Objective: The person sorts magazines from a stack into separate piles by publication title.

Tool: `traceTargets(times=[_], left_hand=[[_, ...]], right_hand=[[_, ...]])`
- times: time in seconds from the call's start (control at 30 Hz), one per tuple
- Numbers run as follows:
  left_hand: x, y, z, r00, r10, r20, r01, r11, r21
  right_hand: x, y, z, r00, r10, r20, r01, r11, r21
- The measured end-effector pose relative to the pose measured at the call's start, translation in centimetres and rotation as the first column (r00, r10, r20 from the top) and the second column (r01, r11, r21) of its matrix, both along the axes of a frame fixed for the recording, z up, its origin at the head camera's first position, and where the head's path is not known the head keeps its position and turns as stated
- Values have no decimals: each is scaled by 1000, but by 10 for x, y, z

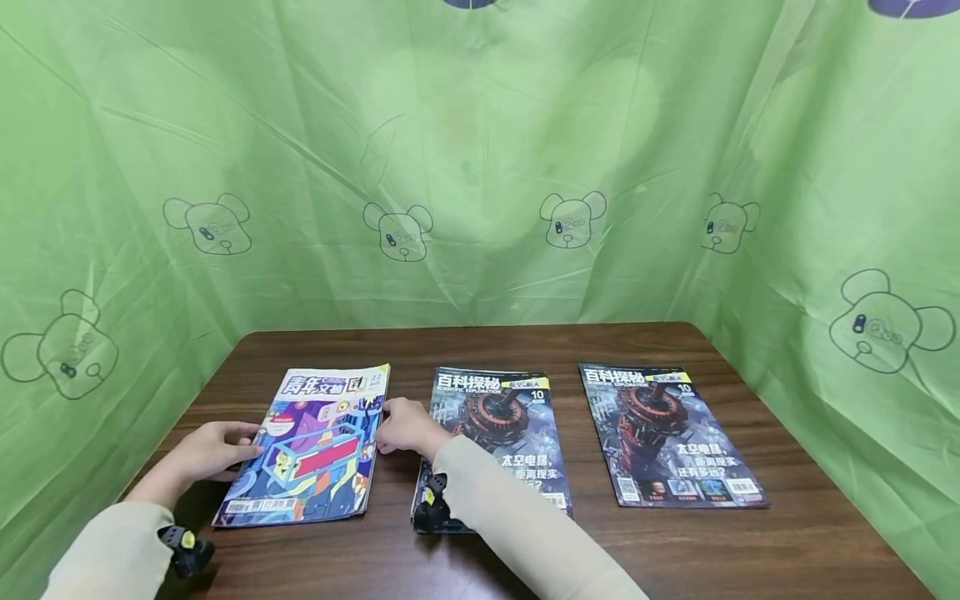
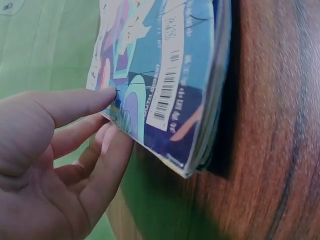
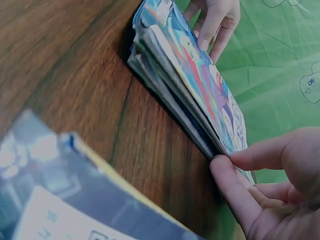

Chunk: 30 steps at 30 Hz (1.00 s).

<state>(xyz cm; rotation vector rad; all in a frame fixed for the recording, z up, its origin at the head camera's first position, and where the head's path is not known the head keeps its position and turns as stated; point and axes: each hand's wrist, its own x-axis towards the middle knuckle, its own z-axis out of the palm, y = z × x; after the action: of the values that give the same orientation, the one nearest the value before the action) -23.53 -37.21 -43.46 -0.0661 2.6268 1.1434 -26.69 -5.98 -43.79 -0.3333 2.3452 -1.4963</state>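
Observation:
A stack of colourful magazines (image 1: 315, 450) lies at the left of the table, a purple and blue illustrated cover on top. My left hand (image 1: 213, 454) grips its left edge; in the left wrist view the thumb (image 2: 95, 102) presses on the cover while the fingers lie along the edge and under it. At the right edge my right hand (image 1: 408, 429) pinches the pages between thumb and forefinger, as the right wrist view shows with the layered magazine edges (image 3: 175, 95). My right forearm passes over a second stack of dark magazines (image 1: 491, 408), hiding part of its cover.
To the right lies another dark magazine (image 1: 667, 437) with the same space-themed cover as the middle stack. All of them rest on a brown wooden table (image 1: 615, 550). Green fabric (image 1: 480, 150) printed with bear heads hangs around the back and sides.

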Motion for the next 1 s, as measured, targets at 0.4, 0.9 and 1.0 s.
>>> traceTargets(times=[0.4, 0.9, 1.0], left_hand=[[0, 2, -4, 999, 35, -1, -35, 999, -2], [-7, 23, 5, 954, 22, -299, -73, 984, -161], [-9, 41, 12, 949, 13, -314, -57, 989, -133]], right_hand=[[-3, 1, -3, 998, -10, 63, 14, 998, -58], [-8, 36, 10, 996, 75, 56, -67, 987, -143], [-9, 47, 11, 996, 69, 55, -59, 985, -162]])
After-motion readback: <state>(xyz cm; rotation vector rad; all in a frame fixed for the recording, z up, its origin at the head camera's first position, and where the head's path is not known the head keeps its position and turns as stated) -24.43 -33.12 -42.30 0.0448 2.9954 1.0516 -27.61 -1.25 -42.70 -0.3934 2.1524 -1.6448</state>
